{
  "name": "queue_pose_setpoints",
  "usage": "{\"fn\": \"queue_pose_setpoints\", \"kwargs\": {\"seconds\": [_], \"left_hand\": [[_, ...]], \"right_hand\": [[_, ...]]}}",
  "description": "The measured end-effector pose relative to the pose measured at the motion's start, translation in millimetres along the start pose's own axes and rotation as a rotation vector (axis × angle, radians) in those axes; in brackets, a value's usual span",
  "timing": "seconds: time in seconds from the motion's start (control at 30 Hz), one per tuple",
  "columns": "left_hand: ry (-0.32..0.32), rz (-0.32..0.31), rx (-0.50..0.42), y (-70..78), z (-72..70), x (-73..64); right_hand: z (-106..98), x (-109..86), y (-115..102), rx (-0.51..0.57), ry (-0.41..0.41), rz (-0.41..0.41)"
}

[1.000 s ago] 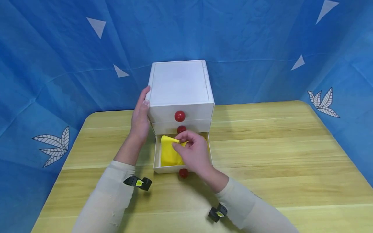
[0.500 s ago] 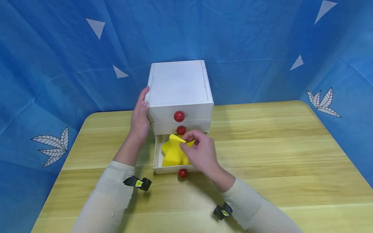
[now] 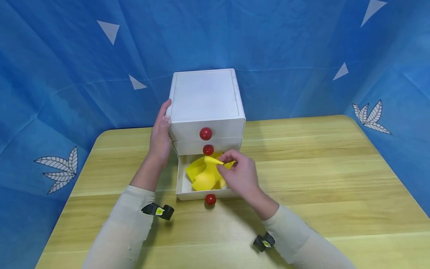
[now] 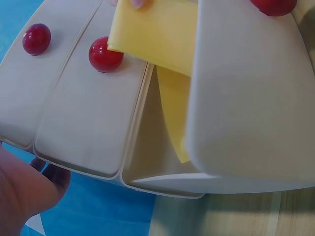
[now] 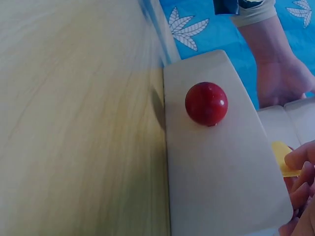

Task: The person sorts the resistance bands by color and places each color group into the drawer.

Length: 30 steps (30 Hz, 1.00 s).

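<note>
A white drawer cabinet [image 3: 206, 95] with red ball knobs stands at the back of the table. Its bottom drawer [image 3: 190, 195] is pulled out, and a soft yellow cloth [image 3: 205, 178] lies loosely folded inside. My right hand [image 3: 240, 173] pinches a raised fold of this cloth between thumb and fingers, just above the drawer's right part. Against the cabinet's left side rests my left hand [image 3: 159, 144], its fingers fairly straight and the thumb by the front edge. In the left wrist view the cloth [image 4: 157, 37] rises over the drawer's front panel [image 4: 246, 108].
Two upper drawers with red knobs [image 3: 206, 133] are closed above the pulled-out one. The wooden table [image 3: 319, 179] reaches out on both sides. Behind it hangs a blue curtain [image 3: 285, 45] with white shapes. Dark straps with small cameras [image 3: 264, 242] sit on both sleeves.
My right hand has shifted to the right with the pinched fold. The cloth has lifted and bunched, baring more of the drawer's left floor. My left hand stays on the cabinet.
</note>
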<state>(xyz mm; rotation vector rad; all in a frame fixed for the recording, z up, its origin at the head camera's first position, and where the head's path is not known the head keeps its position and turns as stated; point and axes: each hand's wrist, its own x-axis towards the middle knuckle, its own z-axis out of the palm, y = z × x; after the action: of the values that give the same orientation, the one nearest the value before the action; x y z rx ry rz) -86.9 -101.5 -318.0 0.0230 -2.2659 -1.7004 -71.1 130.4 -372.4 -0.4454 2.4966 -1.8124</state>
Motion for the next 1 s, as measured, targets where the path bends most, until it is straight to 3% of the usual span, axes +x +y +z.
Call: {"fn": "queue_pose_setpoints", "kwargs": {"seconds": [0.43,1.0], "left_hand": [[-0.003,-0.037,0.006,2.6,-0.1,-0.2],[-0.005,-0.047,0.019,5.0,0.4,-1.3]], "right_hand": [[-15.3,1.8,16.7,-0.091,0.025,-0.025],[-38.5,-2.8,28.2,-0.097,0.069,0.051]]}}
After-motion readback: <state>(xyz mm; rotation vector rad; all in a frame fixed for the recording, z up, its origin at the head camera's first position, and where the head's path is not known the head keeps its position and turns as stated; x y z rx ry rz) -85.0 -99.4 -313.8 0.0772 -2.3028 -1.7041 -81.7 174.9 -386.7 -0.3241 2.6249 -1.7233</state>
